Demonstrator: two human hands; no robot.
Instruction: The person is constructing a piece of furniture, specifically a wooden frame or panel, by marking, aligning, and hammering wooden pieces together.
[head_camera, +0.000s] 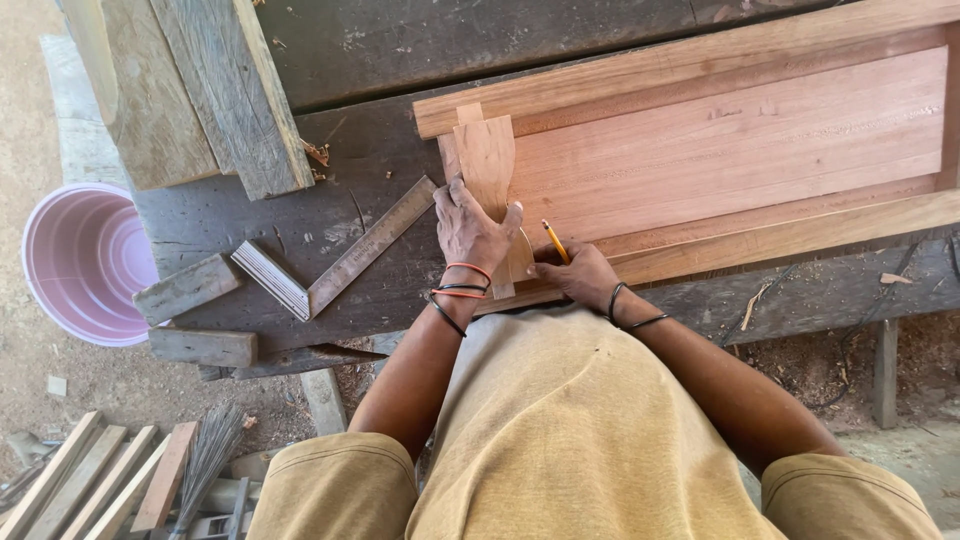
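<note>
Curved wooden template (487, 160) flat on panel (740, 140)

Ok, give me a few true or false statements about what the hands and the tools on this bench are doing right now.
1. The left hand presses a wooden template flat on the reddish panel. True.
2. The right hand holds a chisel. False: it holds a yellow pencil.
3. The try square lies on the bench, left of both hands. True.
4. The bucket stands on the bench. False: it is on the ground beside it.
</note>
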